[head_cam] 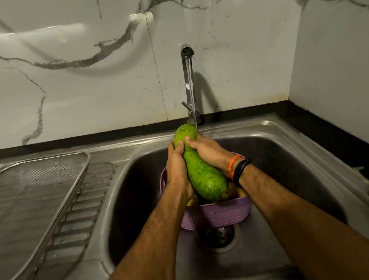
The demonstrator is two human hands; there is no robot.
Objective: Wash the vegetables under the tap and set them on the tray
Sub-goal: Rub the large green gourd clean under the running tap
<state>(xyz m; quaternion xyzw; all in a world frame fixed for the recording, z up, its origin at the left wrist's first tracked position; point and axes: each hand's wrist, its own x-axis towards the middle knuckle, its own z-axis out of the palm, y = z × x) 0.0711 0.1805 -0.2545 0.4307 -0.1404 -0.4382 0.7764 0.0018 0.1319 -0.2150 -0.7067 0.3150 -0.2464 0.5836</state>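
A long green gourd (205, 175) is held over the sink, its narrow end up under the running water from the tap (189, 82). My left hand (176, 165) grips its left side and my right hand (207, 152) grips its right side near the top. Below it a purple basket (215, 215) sits in the sink basin (268, 162), with yellowish vegetables partly hidden behind the gourd and my arms. The steel mesh tray (25, 203) lies on the drainboard to the left, with nothing on it.
A marble-patterned wall rises behind the sink and at the right. The drain (216, 237) shows just in front of the basket. A black counter edge (349, 136) runs along the right side.
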